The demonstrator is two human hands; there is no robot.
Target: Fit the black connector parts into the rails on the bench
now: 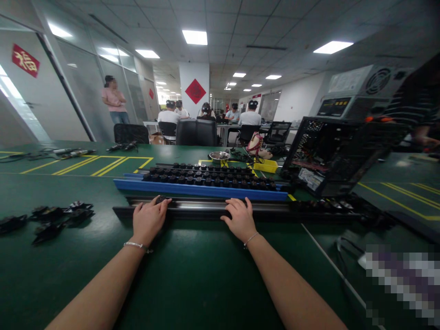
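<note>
A long black rail [202,207] with a shiny metal channel lies across the green table in front of me. My left hand [148,222] is at its left part, fingers closed about a small black part [160,199] at the channel. My right hand [241,219] rests on the rail further right, fingers bent and spread, with nothing seen in them. At the rail's right end sit several black parts [323,205]. Behind it, a blue rail [199,189] stands before rows of similar black parts [206,176]. More loose black parts [48,215] lie at the left.
An open black computer case [323,156] stands at the right, with grey power units [354,98] on top. A metal bowl [219,156] and a yellow tray [265,166] are behind the rails. Cables [65,153] lie back left. Several people sit beyond; one person [115,101] stands left.
</note>
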